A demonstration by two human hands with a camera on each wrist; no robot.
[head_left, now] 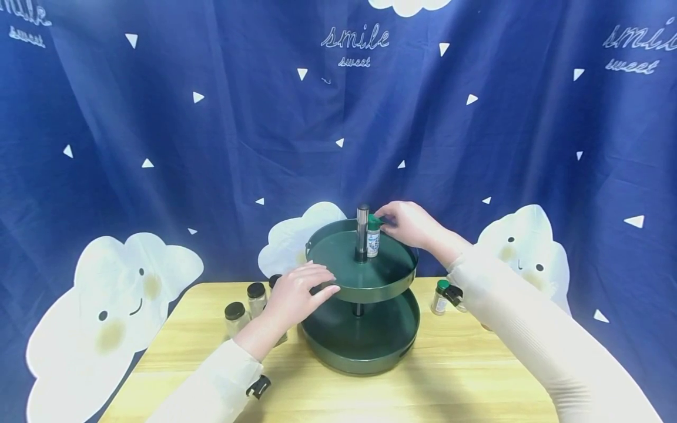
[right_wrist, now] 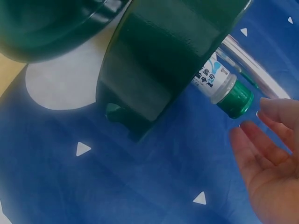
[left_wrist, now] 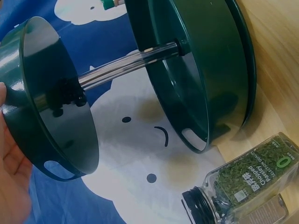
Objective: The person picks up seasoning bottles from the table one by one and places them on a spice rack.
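Observation:
A dark green two-tier round tray (head_left: pixel 365 294) stands on the table with a metal post (head_left: pixel 362 229) through its middle. On its upper tier, right beside the post, a small seasoning bottle (head_left: pixel 372 242) with a green cap and white label stands upright. My right hand (head_left: pixel 409 224) is at the cap; in the right wrist view its thumb and fingers (right_wrist: pixel 243 140) are spread just off the cap. My left hand (head_left: pixel 296 294) rests against the upper tier's left rim, fingers extended; the left wrist view shows it (left_wrist: pixel 14 172) along the outer wall.
Left of the tray stand several black-capped jars (head_left: pixel 236 317), one a chopped parsley jar (left_wrist: pixel 252 175). Another green-capped bottle (head_left: pixel 440 298) stands at the right, with things beside it partly hidden by my right sleeve. A blue curtain (head_left: pixel 238 147) hangs behind the wooden table (head_left: pixel 180 352).

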